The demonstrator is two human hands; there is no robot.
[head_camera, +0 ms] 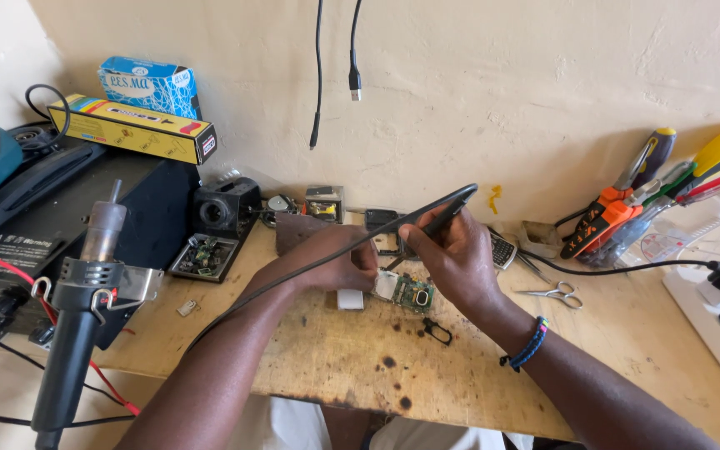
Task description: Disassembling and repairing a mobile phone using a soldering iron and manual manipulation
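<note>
Scorched wooden bench (360,367), right hand (452,258) fingers clamped on soldering iron (439,218), left hand (339,258) fingers pinching circuit board (410,292)

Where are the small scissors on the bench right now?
In the head view, the scissors lie flat on the wooden bench, to the right of the right hand, below the pile of screwdrivers and pliers leaning against the wall.
</note>
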